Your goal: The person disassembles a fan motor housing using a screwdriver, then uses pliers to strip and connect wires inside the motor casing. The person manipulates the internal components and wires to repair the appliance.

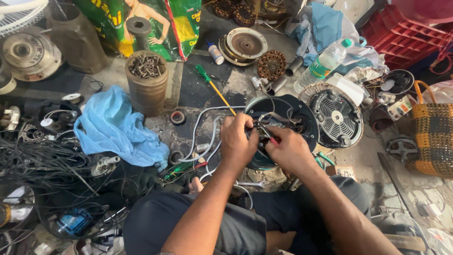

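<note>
A crumpled blue cloth [118, 127] lies on the floor beside a brown tub of screws [146, 80]. Behind the tub leans a green printed sack [155, 23]. A green-handled screwdriver [213, 87] lies near a roll of black tape [178, 117]. To the right stand a plastic bottle [324, 63], a finned motor cover [336, 115] and a woven basket [433, 134]. Black cables [42, 165] are piled at the left.

Hidden and cut-off bits, head view

Left hand [238, 144] and right hand [289, 150] cover the middle of the black motor [292, 115]; fingertips and wire ends there too small to tell. Red tool [272, 140] mostly hidden by the right hand. Basket [434, 134], red crate [410, 35] and fan guard [19, 14] cut off at the edges.
</note>
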